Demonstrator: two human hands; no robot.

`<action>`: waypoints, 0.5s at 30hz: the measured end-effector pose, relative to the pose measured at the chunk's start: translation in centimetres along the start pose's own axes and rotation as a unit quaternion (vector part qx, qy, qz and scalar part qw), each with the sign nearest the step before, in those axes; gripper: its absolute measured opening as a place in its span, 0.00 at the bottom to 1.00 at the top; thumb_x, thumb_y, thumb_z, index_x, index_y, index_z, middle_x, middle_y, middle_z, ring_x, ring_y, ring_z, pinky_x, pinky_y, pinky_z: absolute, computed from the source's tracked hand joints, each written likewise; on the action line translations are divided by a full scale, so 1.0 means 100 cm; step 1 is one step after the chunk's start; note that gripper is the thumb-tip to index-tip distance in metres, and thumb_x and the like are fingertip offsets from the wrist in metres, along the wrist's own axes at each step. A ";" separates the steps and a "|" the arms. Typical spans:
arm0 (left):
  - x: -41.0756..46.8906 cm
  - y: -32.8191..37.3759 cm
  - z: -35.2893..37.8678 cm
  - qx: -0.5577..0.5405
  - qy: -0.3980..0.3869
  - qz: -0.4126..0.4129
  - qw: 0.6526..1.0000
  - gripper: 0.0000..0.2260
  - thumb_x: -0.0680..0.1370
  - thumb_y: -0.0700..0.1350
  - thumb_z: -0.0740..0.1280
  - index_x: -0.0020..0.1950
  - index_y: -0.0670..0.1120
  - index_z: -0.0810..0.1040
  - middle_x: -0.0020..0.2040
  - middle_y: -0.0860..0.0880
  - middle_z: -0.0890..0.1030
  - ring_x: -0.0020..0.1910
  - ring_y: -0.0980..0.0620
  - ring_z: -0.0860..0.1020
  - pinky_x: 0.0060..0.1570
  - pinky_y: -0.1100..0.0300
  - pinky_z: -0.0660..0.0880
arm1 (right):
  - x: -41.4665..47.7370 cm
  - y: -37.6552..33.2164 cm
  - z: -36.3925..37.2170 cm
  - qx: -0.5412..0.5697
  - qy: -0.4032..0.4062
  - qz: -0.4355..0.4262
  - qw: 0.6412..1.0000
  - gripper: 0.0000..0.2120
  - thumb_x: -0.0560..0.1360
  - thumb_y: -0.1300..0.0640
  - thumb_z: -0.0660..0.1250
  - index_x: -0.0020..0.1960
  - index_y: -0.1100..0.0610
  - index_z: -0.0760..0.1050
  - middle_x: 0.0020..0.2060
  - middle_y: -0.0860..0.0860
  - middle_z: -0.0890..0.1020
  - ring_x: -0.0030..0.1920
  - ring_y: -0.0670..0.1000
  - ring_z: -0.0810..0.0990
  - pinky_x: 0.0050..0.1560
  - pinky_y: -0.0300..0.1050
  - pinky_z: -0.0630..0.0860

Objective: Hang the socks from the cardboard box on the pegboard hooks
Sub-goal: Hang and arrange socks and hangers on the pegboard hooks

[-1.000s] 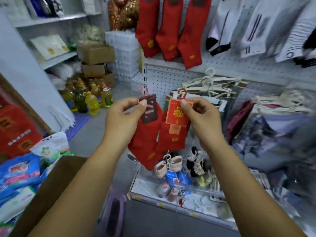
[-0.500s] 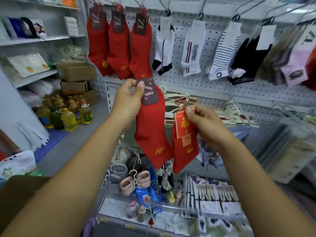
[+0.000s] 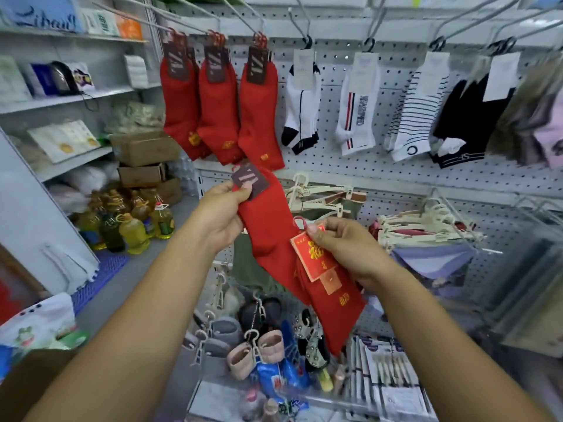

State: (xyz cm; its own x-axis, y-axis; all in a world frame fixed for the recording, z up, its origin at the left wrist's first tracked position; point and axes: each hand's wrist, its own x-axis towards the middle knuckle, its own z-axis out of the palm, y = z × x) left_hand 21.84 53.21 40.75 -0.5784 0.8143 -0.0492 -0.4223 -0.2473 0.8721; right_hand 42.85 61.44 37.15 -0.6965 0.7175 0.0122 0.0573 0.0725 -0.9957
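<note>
My left hand [image 3: 221, 213] pinches the top of a red sock pair with a brown label [image 3: 268, 220], tilted so it hangs down to the right. My right hand [image 3: 342, 248] pinches a second red sock pair by its red-and-gold label [image 3: 313, 258]; this pair hangs lower, just right of the first. Both are held in front of the white pegboard [image 3: 365, 172]. Above them three bunches of matching red socks [image 3: 219, 108] hang from long hooks [image 3: 259, 35]. A brown corner of the cardboard box [image 3: 21, 382] shows at the bottom left.
White, striped and black socks [image 3: 408, 117] hang on hooks to the right. Cream hangers [image 3: 323, 199] with clothes stick out from the lower pegboard. Small goods on a low shelf [image 3: 268, 354] sit beneath my arms. Oil bottles [image 3: 134, 226] and cartons [image 3: 143, 150] stand at the left.
The view has tilted up, showing the hook row. My left hand has swung its sock pair to a slant, and my right hand has dropped lower with its pair.
</note>
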 end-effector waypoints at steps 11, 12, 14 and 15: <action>0.106 0.088 -0.052 0.102 -0.047 0.119 0.987 0.07 0.80 0.38 0.69 0.56 0.42 0.84 0.50 0.45 0.87 0.49 0.51 0.85 0.50 0.56 0.83 | 0.107 -0.059 0.077 -0.019 0.168 -0.061 0.984 0.15 0.79 0.49 0.70 0.50 0.63 0.81 0.42 0.59 0.87 0.37 0.51 0.85 0.37 0.42 0.82; 0.116 0.097 -0.053 0.127 -0.056 0.143 0.980 0.07 0.80 0.39 0.70 0.56 0.42 0.85 0.50 0.45 0.87 0.49 0.50 0.85 0.51 0.55 0.82 | 0.116 -0.068 0.083 -0.017 0.186 -0.070 0.980 0.16 0.78 0.48 0.70 0.49 0.62 0.81 0.41 0.59 0.87 0.36 0.51 0.85 0.34 0.40 0.81; 0.135 0.117 -0.054 0.173 -0.081 0.197 0.962 0.05 0.79 0.40 0.71 0.53 0.42 0.86 0.48 0.45 0.88 0.46 0.51 0.85 0.48 0.57 0.82 | 0.133 -0.087 0.093 -0.001 0.211 -0.091 0.973 0.15 0.78 0.48 0.70 0.46 0.61 0.81 0.40 0.57 0.87 0.35 0.50 0.85 0.31 0.38 0.79; 0.145 0.128 -0.054 0.201 -0.088 0.224 0.950 0.04 0.79 0.41 0.72 0.51 0.44 0.87 0.46 0.46 0.88 0.44 0.52 0.85 0.45 0.58 0.82 | 0.141 -0.096 0.098 0.009 0.220 -0.104 0.970 0.13 0.78 0.49 0.70 0.44 0.59 0.82 0.38 0.56 0.87 0.34 0.49 0.85 0.30 0.37 0.78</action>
State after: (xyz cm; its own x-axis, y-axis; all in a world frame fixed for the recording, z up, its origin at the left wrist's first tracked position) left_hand 4.29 59.03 48.55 -0.4964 0.7588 0.4216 0.1588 -0.3981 0.9035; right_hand 25.45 64.08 45.97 -0.3188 0.9153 0.2462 -0.0659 0.2377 -0.9691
